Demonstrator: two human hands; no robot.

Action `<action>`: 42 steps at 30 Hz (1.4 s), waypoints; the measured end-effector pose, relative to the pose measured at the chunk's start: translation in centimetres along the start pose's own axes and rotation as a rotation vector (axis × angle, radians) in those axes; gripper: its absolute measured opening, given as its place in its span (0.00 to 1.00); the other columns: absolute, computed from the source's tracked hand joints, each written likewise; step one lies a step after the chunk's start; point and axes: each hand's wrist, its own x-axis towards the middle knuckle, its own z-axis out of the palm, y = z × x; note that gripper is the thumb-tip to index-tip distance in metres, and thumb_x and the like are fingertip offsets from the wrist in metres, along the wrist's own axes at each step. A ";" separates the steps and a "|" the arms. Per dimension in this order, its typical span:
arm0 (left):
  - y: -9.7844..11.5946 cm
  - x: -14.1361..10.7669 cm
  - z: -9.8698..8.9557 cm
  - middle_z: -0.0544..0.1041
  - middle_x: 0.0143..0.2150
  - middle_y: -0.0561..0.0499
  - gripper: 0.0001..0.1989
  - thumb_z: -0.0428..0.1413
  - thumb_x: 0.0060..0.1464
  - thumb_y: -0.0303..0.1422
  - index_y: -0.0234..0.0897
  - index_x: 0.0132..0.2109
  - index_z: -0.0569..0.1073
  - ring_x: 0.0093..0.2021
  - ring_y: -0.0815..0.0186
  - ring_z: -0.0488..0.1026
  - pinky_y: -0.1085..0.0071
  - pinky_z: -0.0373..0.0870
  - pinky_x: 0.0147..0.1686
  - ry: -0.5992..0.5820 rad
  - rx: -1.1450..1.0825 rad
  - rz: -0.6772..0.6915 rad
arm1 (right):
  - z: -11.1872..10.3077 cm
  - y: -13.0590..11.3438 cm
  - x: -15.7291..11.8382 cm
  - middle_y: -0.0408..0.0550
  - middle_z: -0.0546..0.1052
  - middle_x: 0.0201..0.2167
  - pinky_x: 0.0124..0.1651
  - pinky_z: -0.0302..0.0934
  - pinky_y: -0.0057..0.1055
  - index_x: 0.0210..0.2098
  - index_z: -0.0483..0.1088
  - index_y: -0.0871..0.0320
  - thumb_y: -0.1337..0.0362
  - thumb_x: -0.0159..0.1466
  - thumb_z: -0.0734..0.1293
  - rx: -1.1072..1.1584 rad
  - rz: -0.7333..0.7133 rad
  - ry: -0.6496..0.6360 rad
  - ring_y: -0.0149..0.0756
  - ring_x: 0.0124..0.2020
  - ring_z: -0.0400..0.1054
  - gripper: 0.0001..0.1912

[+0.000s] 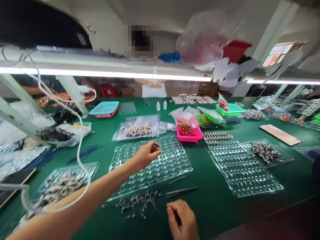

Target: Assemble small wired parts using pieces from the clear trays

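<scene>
My left hand [147, 156] is stretched out over a clear plastic tray [172, 160] moulded with rows of small pockets. Its fingers curl towards the thumb in a pinch; anything between the tips is too small to tell. Nearer to me, my right hand [183, 218] hovers low over the green table with thumb and fingers drawn together, and what they hold, if anything, is hidden. A pair of tweezers [181, 191] lies just beyond it. Between the tray and my right hand, a loose heap of small dark metallic parts [140, 201] is spread on the table.
A pink basket [190, 137] holds a bag of reddish pieces. Another pocketed tray [246, 170], partly filled, lies right, beside a tray of grey pieces [266, 151]. Pale pieces [137, 129] lie on a tray behind. A white cable [81, 143] hangs at left. Another person's hands [158, 84] show opposite.
</scene>
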 end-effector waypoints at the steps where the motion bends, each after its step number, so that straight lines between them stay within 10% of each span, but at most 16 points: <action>1: -0.7 -2.8 -0.4 0.77 0.35 0.51 0.17 0.53 0.59 0.38 0.35 0.53 0.69 0.33 0.64 0.73 0.70 0.69 0.33 -0.025 -0.058 0.004 | -0.1 0.0 -0.1 0.44 0.77 0.29 0.36 0.67 0.30 0.37 0.72 0.54 0.66 0.68 0.61 0.002 0.030 -0.033 0.34 0.31 0.72 0.08; 8: -3.1 -13.4 -1.3 0.74 0.34 0.50 0.19 0.48 0.62 0.47 0.37 0.48 0.72 0.34 0.62 0.70 0.68 0.67 0.35 -0.168 -0.358 -0.058 | -1.0 -1.1 1.0 0.43 0.76 0.32 0.34 0.64 0.26 0.39 0.72 0.54 0.64 0.68 0.62 0.002 0.239 -0.202 0.31 0.30 0.70 0.07; 20: -5.8 -12.6 2.2 0.77 0.37 0.49 0.07 0.51 0.60 0.37 0.39 0.39 0.64 0.33 0.64 0.72 0.67 0.68 0.35 -0.095 -0.664 -0.032 | 3.1 -2.0 3.9 0.48 0.73 0.34 0.41 0.64 0.39 0.36 0.69 0.57 0.72 0.63 0.64 -0.553 0.052 -0.357 0.41 0.37 0.67 0.05; 31: -5.6 -13.0 0.9 0.67 0.27 0.56 0.11 0.42 0.62 0.34 0.38 0.42 0.68 0.27 0.66 0.63 0.71 0.59 0.28 -0.134 -0.501 0.012 | 2.0 -3.7 2.9 0.43 0.75 0.34 0.41 0.67 0.32 0.39 0.67 0.54 0.75 0.63 0.63 -0.128 -0.035 -0.233 0.32 0.37 0.71 0.10; 42: -5.0 -12.9 0.8 0.68 0.28 0.55 0.16 0.54 0.58 0.44 0.35 0.31 0.71 0.29 0.68 0.62 0.72 0.58 0.30 -0.468 -0.576 -0.060 | 2.7 -4.4 2.8 0.46 0.75 0.36 0.40 0.70 0.37 0.44 0.65 0.53 0.79 0.60 0.66 -0.087 -0.229 -0.125 0.35 0.38 0.72 0.18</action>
